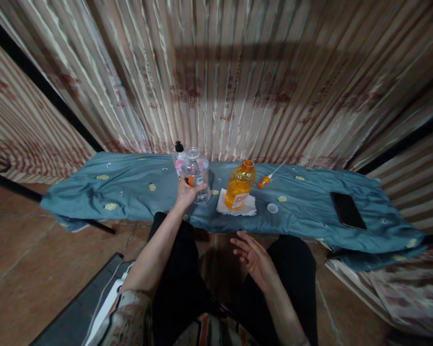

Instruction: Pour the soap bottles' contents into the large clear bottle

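Observation:
My left hand (188,193) is wrapped round the lower part of a clear plastic bottle (198,168), uncapped and upright on the cloth. Just behind it stands a smaller clear bottle with a black cap (178,156) and a pink label. An orange bottle (240,187), open at the neck and partly filled with orange liquid, rests on a white paper tissue (250,206). My right hand (254,259) hangs in front of the bench edge with fingers apart and nothing in it. To the right of the orange bottle lie an orange pump top (264,182) with a pale tube and a small clear cap (273,208).
A blue-green patterned cloth (137,187) covers the narrow bench. A black phone (347,210) lies at its right end. Striped curtains (216,86) hang behind, and dark poles stand at both sides. A white power strip (106,307) with a cable is at lower left.

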`<state>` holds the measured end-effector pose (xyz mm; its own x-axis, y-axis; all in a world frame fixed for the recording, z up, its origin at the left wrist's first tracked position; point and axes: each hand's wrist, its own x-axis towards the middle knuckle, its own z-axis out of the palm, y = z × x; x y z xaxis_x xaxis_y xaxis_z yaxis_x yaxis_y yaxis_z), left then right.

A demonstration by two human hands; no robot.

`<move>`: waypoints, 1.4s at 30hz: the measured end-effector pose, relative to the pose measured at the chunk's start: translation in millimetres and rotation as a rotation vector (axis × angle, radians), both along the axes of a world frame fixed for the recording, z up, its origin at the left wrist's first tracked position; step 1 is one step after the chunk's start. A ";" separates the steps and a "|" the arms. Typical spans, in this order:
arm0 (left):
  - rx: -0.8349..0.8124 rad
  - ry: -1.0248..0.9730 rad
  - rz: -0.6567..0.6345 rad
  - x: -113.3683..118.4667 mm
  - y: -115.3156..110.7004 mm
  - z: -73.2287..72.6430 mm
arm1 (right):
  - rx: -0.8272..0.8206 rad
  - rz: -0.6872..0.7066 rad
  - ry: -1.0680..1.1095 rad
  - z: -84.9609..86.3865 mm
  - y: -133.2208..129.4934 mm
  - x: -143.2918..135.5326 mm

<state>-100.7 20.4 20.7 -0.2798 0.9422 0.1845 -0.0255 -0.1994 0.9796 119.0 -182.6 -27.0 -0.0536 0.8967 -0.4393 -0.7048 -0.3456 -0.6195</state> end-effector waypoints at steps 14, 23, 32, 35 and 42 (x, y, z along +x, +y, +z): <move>-0.011 0.058 -0.052 -9.5 4.8 -19.6 | -0.024 0.031 0.002 1.9 -6.1 -0.5; -0.040 -0.008 -0.079 -16.5 1.6 -20.8 | -0.034 0.025 0.033 3.2 -12.3 3.6; -0.011 -0.026 -0.108 -27.6 -7.7 -22.5 | -0.034 -0.001 0.033 -1.0 -14.8 12.6; -0.038 0.017 -0.004 -38.2 -16.0 -22.4 | -0.026 -0.034 0.010 -3.4 -14.2 19.0; 0.095 0.024 0.096 -45.1 -72.7 -2.7 | 0.004 -0.106 -0.094 -10.1 -14.5 37.9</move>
<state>-145.9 -52.3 18.0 -0.3618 0.8893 0.2799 0.0217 -0.2921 0.9562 157.0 -197.1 -37.1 0.0828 0.8968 -0.4346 -0.6763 -0.2697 -0.6855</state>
